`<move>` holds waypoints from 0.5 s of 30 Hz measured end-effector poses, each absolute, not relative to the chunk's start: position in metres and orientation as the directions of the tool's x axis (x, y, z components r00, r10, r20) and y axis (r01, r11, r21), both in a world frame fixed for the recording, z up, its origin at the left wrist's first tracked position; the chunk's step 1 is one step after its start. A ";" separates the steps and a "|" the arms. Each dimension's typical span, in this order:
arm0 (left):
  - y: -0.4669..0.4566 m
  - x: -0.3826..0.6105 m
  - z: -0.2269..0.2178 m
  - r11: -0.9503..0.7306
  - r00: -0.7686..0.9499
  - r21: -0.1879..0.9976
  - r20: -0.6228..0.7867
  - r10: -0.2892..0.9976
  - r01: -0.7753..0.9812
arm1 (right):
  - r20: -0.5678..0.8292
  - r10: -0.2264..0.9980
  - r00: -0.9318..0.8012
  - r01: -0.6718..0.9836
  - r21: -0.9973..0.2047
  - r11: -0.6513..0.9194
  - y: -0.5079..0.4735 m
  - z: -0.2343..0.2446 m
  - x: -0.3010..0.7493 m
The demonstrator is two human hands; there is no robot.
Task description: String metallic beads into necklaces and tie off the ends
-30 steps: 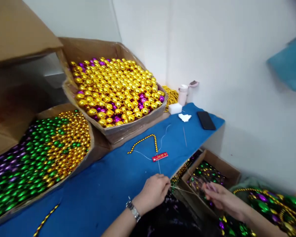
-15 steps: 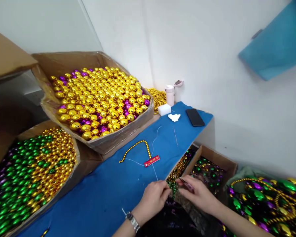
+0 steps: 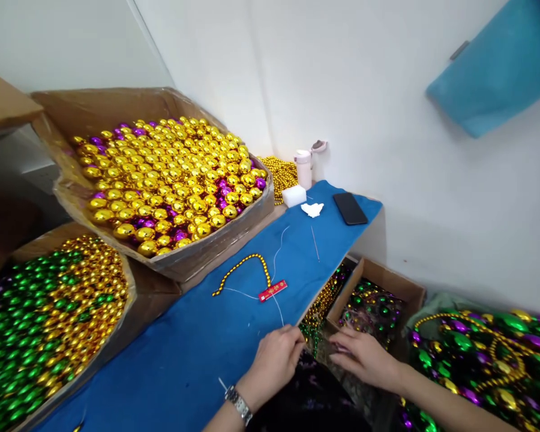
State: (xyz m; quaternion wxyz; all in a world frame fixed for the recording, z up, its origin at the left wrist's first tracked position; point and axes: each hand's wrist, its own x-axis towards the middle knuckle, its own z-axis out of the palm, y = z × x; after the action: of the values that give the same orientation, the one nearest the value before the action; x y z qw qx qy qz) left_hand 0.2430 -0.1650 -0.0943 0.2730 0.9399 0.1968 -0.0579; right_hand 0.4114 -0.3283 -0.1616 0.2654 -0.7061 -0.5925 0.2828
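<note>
My left hand (image 3: 279,355), a metal watch on its wrist, is closed with thumb and fingers pinched at the table's front edge. A white thread (image 3: 278,309) runs into this pinch from the red label (image 3: 273,290) on the blue cloth. Next to the label, a short string of gold beads (image 3: 243,261) lies curved, with loose thread at its ends. My right hand (image 3: 364,358) is curled beyond the table edge, apart from the left. A small pinkish tool (image 3: 341,348) shows between its fingers, mostly hidden, so its exact kind is unclear.
On the blue cloth (image 3: 180,354) lie a needle (image 3: 315,243), crumpled tissue (image 3: 312,209), white foam block (image 3: 294,195) and phone (image 3: 350,208). A pink bottle (image 3: 303,169) stands behind. Bead-filled boxes (image 3: 162,261) line the left; below right are another box (image 3: 389,279) and piled beads (image 3: 513,324).
The view has shifted slightly, moving the table things a little left and up. My right hand has moved slightly away from the left, and the tool in it shows less.
</note>
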 end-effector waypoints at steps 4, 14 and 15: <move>-0.165 0.245 -0.094 -0.787 0.915 0.467 -0.219 0.338 0.403 | -0.077 0.993 0.090 0.773 -0.623 -0.119 -0.325 -0.148 0.417; -0.167 0.246 -0.096 -0.801 0.910 0.433 -0.215 0.355 0.414 | -0.055 0.998 -0.021 0.897 -0.441 -0.005 -0.304 -0.135 0.412; -0.167 0.246 -0.096 -0.800 0.910 0.433 -0.213 0.356 0.415 | -0.055 0.998 -0.025 0.904 -0.428 -0.001 -0.303 -0.135 0.412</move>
State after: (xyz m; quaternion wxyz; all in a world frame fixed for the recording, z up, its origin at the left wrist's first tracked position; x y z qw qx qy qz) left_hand 0.2465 -0.1671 -0.0963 0.2417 0.9468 0.2036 -0.0604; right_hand 0.4120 -0.3030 -0.1353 0.1340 -0.6853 -0.6939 0.1758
